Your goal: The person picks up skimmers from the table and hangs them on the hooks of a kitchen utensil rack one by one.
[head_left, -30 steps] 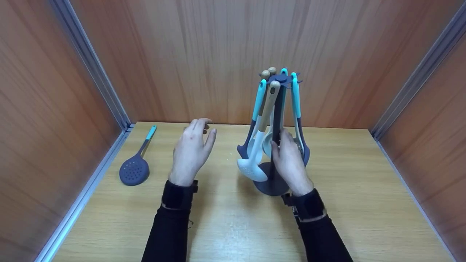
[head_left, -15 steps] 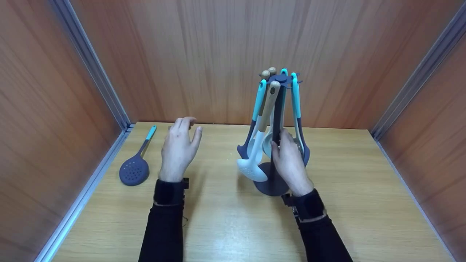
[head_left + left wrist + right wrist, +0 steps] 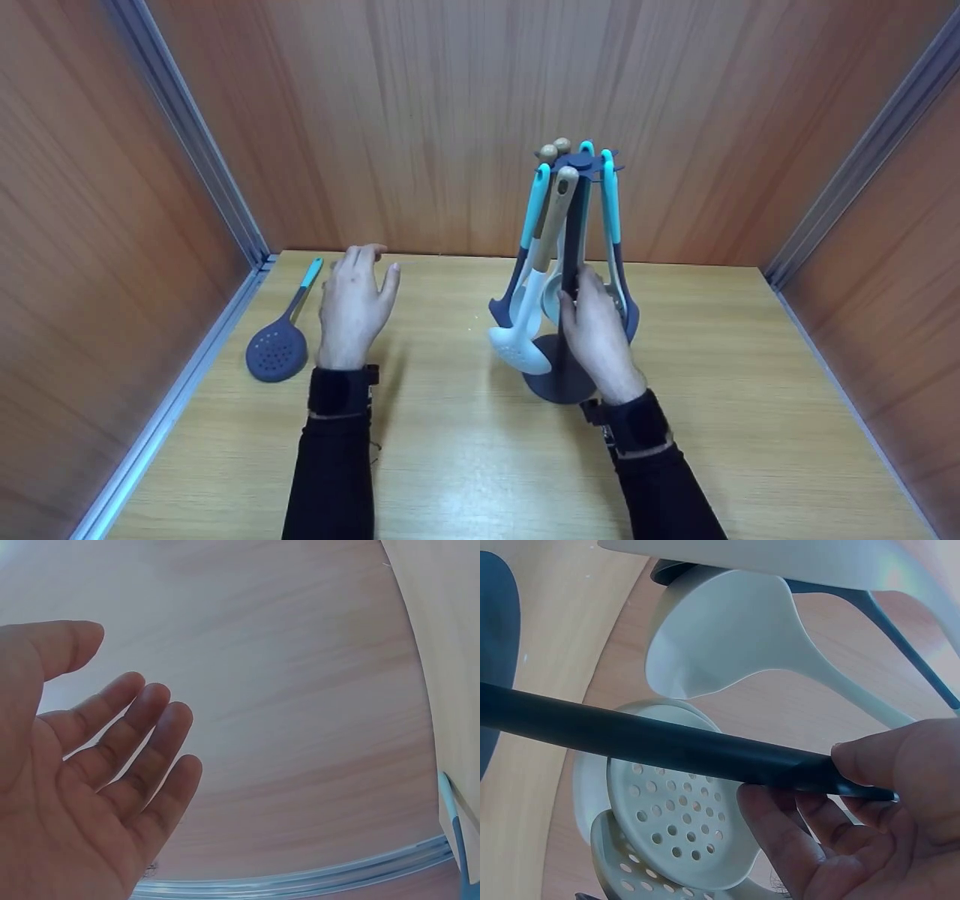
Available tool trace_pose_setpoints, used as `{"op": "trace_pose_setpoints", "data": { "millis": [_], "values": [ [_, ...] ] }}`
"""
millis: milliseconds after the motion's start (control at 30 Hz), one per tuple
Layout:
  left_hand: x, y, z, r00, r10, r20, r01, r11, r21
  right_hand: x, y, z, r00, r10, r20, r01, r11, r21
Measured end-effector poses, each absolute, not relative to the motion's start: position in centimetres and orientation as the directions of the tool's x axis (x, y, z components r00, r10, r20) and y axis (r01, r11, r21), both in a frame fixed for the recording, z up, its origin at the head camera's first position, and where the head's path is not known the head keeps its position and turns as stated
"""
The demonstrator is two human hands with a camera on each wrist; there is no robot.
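My right hand [image 3: 598,330] grips the dark post [image 3: 667,741] of a round-based utensil stand [image 3: 559,388], thumb on one side and fingers curled on the other. Several kitchen utensils hang around it, among them a pale ladle [image 3: 519,351] with a beige handle and a pale skimmer [image 3: 682,821] with round holes. My left hand [image 3: 351,309] is raised over the left part of the table, holding nothing; its fingers [image 3: 139,757] are spread and slightly bent. Just left of it lies a dark blue skimmer [image 3: 276,352] with a turquoise handle, flat on the table.
The pale wooden table [image 3: 450,450] is walled by wood panels at the back [image 3: 420,127] and on both sides. Grey metal rails [image 3: 172,405] run along the side edges and up the corners. Each wrist wears a black strap.
My left hand has moved left, away from the stand and closer to the dark blue skimmer. My right hand and the stand have stayed in place.
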State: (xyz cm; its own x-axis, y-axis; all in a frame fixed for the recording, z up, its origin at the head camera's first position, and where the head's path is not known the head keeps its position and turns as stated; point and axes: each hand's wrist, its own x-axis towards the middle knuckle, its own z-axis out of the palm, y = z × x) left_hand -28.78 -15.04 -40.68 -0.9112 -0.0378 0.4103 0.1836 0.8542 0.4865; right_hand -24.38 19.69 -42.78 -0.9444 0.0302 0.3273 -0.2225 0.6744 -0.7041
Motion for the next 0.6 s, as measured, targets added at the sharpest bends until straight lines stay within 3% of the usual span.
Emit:
{"op": "trace_pose_setpoints", "data": {
  "millis": [600],
  "values": [
    [-30.0, -18.5, -42.8, -0.933, -0.119, 0.339, 0.057, 0.882, 0.467, -24.3, 19.5, -42.9, -0.941, 0.039, 0.336, -0.221, 0.683, -0.696]
  ]
}}
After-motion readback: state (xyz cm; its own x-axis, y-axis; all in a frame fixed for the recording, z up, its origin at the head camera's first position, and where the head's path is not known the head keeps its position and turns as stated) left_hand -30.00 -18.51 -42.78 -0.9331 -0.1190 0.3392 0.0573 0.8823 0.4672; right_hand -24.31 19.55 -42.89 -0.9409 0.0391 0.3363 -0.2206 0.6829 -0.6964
